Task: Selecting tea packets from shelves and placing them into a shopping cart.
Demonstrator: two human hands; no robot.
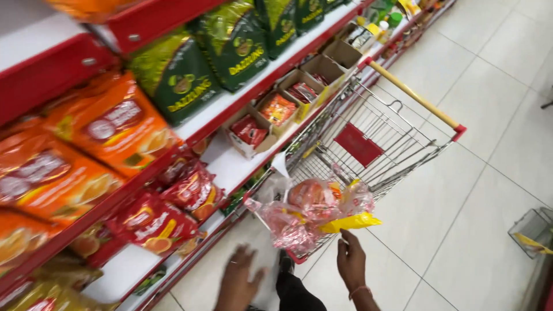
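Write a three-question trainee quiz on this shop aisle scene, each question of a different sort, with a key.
1. True or false: the wire shopping cart with the wooden handle stands right of the red shelves.
2. The right hand is nearest to: A) green bags, B) the clear plastic bag of packaged goods with a yellow packet, C) a cardboard tray.
3. Fill in: the left hand is spread open over the pale tiled ____.

Key: 1 true; 2 B; 3 floor.
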